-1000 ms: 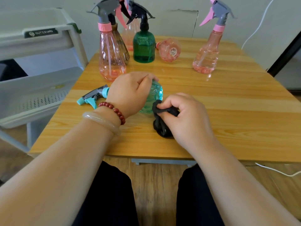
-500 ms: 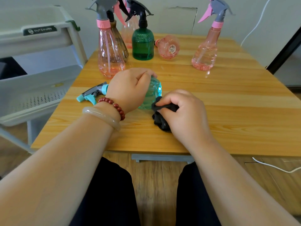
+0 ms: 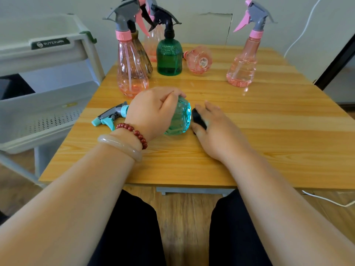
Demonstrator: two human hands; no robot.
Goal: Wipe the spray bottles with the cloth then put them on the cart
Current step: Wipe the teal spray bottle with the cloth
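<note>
A view from above of a person seated at a wooden desk point(image 3: 269, 135), both bare forearms reaching forward. A teal spray bottle point(image 3: 180, 120) lies on its side near the front edge of the desk, left of centre. Its grey and teal trigger head point(image 3: 109, 117) points toward the left edge and its base faces right. The left hand point(image 3: 153, 110) rests on top of the bottle, its fingers curled over the body and gripping it. A red bead bracelet point(image 3: 135, 133) and a pale bangle point(image 3: 119, 148) circle that wrist.

The right hand point(image 3: 216, 131) lies just right of the bottle's base. Its fingers are fairly straight and spread, pressing a black cloth point(image 3: 198, 120) against the base. Most of the cloth is hidden under the hand.

Toward the back edge more bottles stand upright: a tall pink bottle point(image 3: 132, 72) at the left, a brown bottle point(image 3: 143, 54) touching it from behind, a dark green bottle point(image 3: 169, 56) beside those, and another pink one point(image 3: 153, 43) behind. A round pink bottle point(image 3: 199, 59) lies on its side right of the green one. A slim pink bottle point(image 3: 243, 64) stands well apart near the right edge.

A pale grey cart point(image 3: 48, 104) with perforated shelves stands just beside the desk's left edge.
</note>
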